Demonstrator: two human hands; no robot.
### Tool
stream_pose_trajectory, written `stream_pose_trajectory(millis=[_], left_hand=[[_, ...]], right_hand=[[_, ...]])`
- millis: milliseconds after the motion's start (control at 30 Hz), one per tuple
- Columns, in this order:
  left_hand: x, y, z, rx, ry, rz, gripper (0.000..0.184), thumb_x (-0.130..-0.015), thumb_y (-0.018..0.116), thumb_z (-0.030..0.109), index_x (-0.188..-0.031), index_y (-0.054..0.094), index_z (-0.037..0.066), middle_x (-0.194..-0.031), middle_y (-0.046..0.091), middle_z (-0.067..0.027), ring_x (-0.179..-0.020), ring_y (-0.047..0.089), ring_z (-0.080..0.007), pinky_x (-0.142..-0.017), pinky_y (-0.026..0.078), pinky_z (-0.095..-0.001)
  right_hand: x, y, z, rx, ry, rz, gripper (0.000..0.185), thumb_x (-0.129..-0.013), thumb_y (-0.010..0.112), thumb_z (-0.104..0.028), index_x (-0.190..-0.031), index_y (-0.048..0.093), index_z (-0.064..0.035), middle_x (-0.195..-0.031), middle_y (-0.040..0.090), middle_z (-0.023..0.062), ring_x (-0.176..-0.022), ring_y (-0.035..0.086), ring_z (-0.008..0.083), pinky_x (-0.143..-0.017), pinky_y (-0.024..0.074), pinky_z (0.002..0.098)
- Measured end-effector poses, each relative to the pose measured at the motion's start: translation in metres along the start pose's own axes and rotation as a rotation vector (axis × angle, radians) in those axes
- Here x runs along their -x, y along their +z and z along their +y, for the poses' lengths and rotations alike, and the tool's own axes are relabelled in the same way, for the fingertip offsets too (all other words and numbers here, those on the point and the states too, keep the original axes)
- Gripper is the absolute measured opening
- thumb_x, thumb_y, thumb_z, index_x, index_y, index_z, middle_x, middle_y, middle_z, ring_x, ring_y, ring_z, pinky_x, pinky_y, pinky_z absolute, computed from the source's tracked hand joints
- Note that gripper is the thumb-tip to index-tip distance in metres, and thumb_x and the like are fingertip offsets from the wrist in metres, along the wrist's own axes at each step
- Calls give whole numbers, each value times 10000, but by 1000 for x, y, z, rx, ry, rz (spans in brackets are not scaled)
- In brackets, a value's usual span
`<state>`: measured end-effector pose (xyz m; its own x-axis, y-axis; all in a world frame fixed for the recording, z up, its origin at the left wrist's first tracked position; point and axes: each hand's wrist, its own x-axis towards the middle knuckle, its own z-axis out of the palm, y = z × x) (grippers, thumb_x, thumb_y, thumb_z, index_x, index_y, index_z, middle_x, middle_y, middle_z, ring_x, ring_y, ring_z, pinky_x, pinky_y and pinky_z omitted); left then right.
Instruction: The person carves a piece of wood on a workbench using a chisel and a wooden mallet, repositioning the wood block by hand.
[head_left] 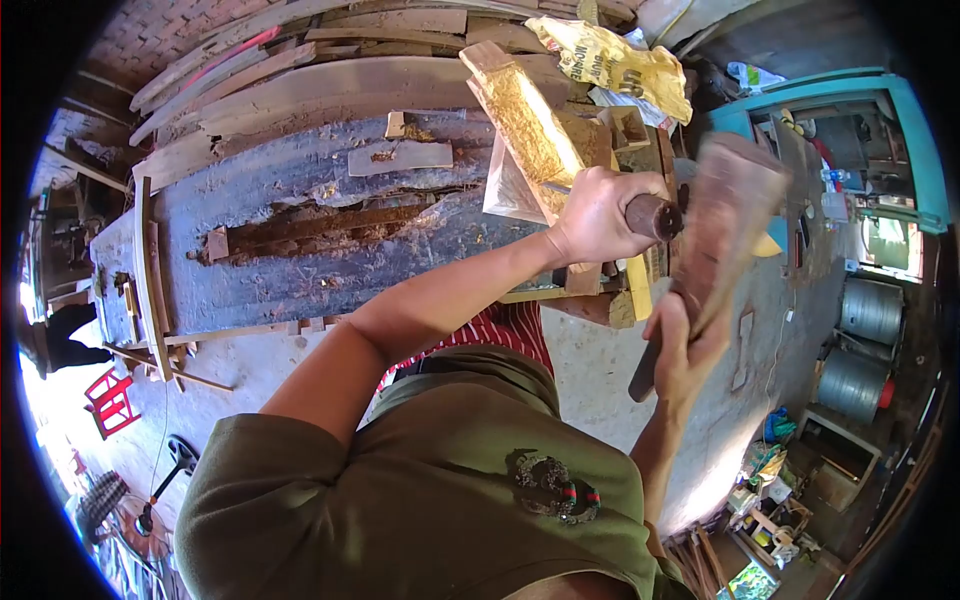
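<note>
My left hand (605,215) is wrapped round the dark round handle of a chisel (648,214). Its metal blade points left onto a long piece of wood (525,115) with a rough, brightly lit yellow face. To the right, my right hand (685,345) grips a heavy wooden mallet (725,215) by its handle. The mallet's head is raised beside the chisel's butt end, apart from it, and blurred by motion. Under the carved piece lies a pale wooden block (515,185). My fingers partly hide the chisel's blade.
A large, worn dark slab (290,220) with a long hollow spans the left. Planks (330,90) lie behind it. A yellow sack (625,70) rests at the top. A red stool (112,402) stands lower left, metal drums (868,308) at the right.
</note>
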<state>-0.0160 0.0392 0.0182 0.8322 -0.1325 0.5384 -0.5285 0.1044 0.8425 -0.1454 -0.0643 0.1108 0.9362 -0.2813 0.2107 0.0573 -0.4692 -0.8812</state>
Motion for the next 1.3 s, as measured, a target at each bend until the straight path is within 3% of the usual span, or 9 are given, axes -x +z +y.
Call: stream_pose_trajectory(millis=[167, 233, 300, 533, 833, 967, 1033, 1167, 1300], left_hand=[[6, 2, 1, -31, -1, 11, 184, -731, 786, 86, -851, 651, 49, -746, 640, -122, -657, 678, -245, -621, 520, -310], [8, 3, 4, -25, -13, 24, 196, -716, 789, 151, -824, 645, 73, -709, 635, -135, -639, 658, -306, -598, 523, -354], [4, 4, 0, -34, -37, 52, 216, -701, 792, 216, -796, 638, 98, -673, 630, -148, -620, 637, -368, -575, 526, -399], [-52, -35, 3, 233, -268, 221, 132, -748, 718, 80, -849, 661, 16, -752, 685, -41, -690, 635, -117, -633, 527, -310], [-13, -9, 1, 96, -86, 135, 163, -725, 752, 115, -834, 648, 54, -754, 692, -95, -650, 671, -193, -644, 539, -310], [4, 1, -1, 17, -91, -21, 179, -766, 801, 80, -827, 637, 41, -780, 672, -63, -699, 600, -63, -659, 504, -254], [5, 8, 0, -18, -34, 29, 245, -674, 824, 204, -822, 655, 106, -710, 660, -130, -680, 667, -360, -582, 525, -382], [11, 12, 4, -46, -19, 35, 223, -659, 807, 202, -823, 670, 139, -715, 669, -122, -682, 674, -347, -603, 537, -397], [19, 15, 4, -97, -46, -28, 203, -661, 785, 224, -816, 670, 160, -700, 662, -106, -661, 663, -344, -572, 515, -418]], right_hand=[[1, 1, 10, 8, -216, 32, 435, -973, 521, -114, -1360, 437, 66, -700, 586, 70, -518, 506, 109, -509, 407, 237], [0, -1, 2, -69, 143, -85, 510, -918, 689, -162, -1319, 465, 62, -835, 601, 68, -589, 514, 89, -531, 423, 248], [-3, -9, 4, -23, 132, -98, 409, -942, 668, -154, -1253, 487, 39, -801, 592, 55, -582, 515, 89, -518, 414, 247], [4, -17, 12, -149, 135, -21, 343, -971, 633, -167, -1214, 493, 30, -743, 574, 43, -553, 513, 93, -498, 400, 241], [11, -25, 9, -139, 146, 18, 321, -976, 572, -136, -1236, 491, 35, -692, 572, 50, -542, 512, 99, -499, 407, 249], [10, -35, 3, -125, -166, 171, 330, -934, 441, -52, -1218, 507, 102, -682, 605, 79, -547, 529, 134, -561, 447, 267], [5, -32, 1, -162, -417, 140, 387, -910, 487, -66, -1243, 499, 129, -662, 604, 93, -545, 537, 148, -615, 474, 292], [12, -9, 8, 125, 106, -45, 553, -860, 572, -67, -1363, 444, 123, -1050, 674, 225, -987, 647, 259, -845, 510, 351], [27, -24, 3, -239, 61, 58, 553, -889, 675, -179, -1316, 464, 101, -955, 663, 214, -826, 648, 229, -758, 518, 348]])
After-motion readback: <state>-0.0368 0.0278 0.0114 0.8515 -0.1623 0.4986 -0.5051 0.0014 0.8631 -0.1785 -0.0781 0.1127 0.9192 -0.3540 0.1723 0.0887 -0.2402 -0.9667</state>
